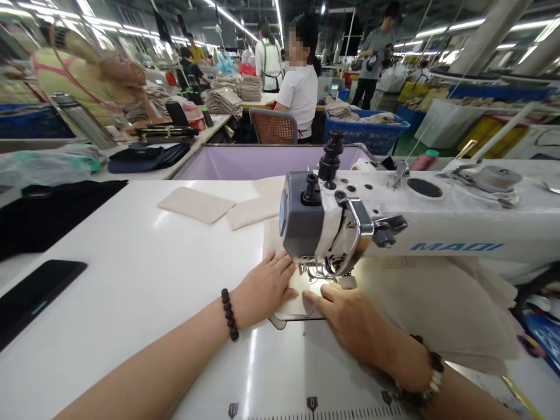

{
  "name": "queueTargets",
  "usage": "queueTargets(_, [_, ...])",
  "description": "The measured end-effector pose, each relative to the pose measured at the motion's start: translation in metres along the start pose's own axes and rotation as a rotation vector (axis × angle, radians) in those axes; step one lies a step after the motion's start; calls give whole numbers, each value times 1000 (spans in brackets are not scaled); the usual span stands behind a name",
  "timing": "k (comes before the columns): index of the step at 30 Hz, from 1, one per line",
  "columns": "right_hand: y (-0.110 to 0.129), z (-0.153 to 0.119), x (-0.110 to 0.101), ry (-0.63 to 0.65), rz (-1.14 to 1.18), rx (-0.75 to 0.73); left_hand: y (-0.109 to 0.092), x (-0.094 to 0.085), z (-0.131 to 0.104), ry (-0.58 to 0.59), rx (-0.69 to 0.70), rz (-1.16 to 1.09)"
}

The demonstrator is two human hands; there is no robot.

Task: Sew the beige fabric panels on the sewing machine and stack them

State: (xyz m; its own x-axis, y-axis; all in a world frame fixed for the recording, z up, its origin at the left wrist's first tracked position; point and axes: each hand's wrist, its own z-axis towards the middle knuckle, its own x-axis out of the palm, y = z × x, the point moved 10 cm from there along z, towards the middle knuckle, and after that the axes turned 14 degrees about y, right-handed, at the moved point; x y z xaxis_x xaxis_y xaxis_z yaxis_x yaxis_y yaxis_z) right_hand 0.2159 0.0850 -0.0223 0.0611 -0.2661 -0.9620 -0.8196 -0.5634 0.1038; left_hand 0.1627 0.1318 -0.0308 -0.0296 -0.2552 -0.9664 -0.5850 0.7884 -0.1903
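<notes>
A beige fabric piece (pixel 296 302) lies under the needle area of a white sewing machine (pixel 459 213). My left hand (pixel 266 286) rests flat on its left side, fingers stretched toward the machine head. On the near right side of the fabric is my right hand (pixel 354 318), its fingers bent and closed on the cloth close to the presser foot (pixel 321 273). The lit needle area sits between and just beyond my hands. Some right fingertips are hidden. Behind the machine head lie further beige pieces (pixel 196 204), flat on the white table (pixel 175 262).
A larger pile of beige cloth (pixel 441 309) lies right of my right hand. A black phone (pixel 41 297) is at the left edge. Beyond the table stand a lilac-lined bin (pixel 236 162) and a blue crate (pixel 365 133). Several people work farther back.
</notes>
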Motion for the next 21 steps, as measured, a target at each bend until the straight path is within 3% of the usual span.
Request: queueTargets(21, [-7, 4, 2, 36, 58, 73, 5, 1, 5, 21, 30, -39])
